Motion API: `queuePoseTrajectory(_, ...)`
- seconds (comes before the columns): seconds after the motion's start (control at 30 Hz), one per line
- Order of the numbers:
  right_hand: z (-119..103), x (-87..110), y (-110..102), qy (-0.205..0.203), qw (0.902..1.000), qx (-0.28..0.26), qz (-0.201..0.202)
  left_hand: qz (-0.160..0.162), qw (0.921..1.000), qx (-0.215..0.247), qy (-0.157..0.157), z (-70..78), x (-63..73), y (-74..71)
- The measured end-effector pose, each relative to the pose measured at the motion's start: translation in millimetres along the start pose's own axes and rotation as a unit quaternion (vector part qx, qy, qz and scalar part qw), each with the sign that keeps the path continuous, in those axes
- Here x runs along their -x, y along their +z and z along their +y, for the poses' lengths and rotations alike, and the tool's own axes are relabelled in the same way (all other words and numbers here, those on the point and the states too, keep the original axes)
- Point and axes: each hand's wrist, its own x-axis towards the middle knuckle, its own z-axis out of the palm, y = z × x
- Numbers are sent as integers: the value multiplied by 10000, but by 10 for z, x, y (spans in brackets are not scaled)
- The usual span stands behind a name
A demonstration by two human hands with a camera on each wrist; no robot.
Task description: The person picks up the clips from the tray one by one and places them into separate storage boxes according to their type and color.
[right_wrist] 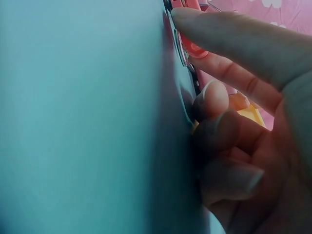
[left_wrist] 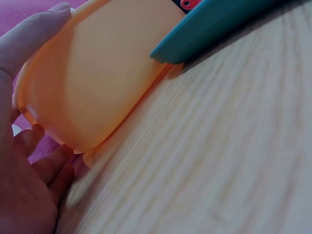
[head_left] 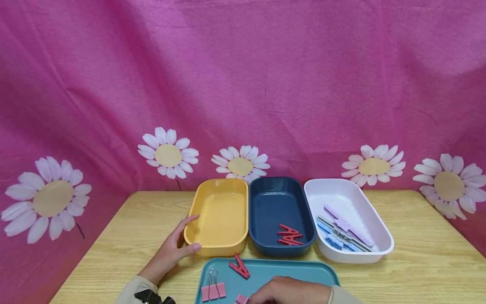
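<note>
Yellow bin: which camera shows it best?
Head: the yellow bin shows nearly whole, interior included, the left hand on its rim. Left wrist: its outside close up, cropped. Right wrist: only a small yellow patch, probably the bin.

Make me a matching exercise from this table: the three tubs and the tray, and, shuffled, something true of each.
1. Yellow rounded tub
2. Navy rounded tub
3. White rounded tub
4. Flat teal tray

A. Holds a long purple clip
B. Bears a pink binder clip with wire handles
C. Holds only red clothespins
D. Rim touched by the left hand

Pairs: 1-D; 2-C; 3-A; 4-B
</note>
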Motion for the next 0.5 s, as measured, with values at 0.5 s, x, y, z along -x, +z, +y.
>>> queuePoseTrajectory(0.5, 51, -8, -22, -2, 9989, 355, 294, -21, 10000, -31, 39, -34, -7, -10)
